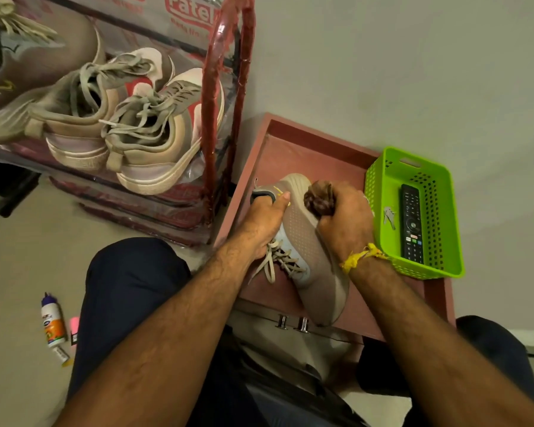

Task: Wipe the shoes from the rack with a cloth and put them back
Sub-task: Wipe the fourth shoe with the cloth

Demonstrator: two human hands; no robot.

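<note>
A beige sneaker (305, 238) lies on a reddish-brown cabinet top (293, 155), toe toward me. My left hand (264, 221) grips it at the collar, thumb along its side. My right hand (344, 221) holds a bunched brown cloth (319, 198) against the shoe's heel side. A yellow thread is tied around my right wrist. The shoe rack (225, 97), wrapped in red plastic, stands to the left and holds a pair of beige sneakers (121, 124) and another shoe (19, 78) at the far left.
A green basket (444, 192) with a black remote (412, 223) and keys (389, 217) sits on the cabinet's right side. Two metal knobs (292, 323) stick out of the cabinet front. A small bottle (53, 322) lies on the floor at left.
</note>
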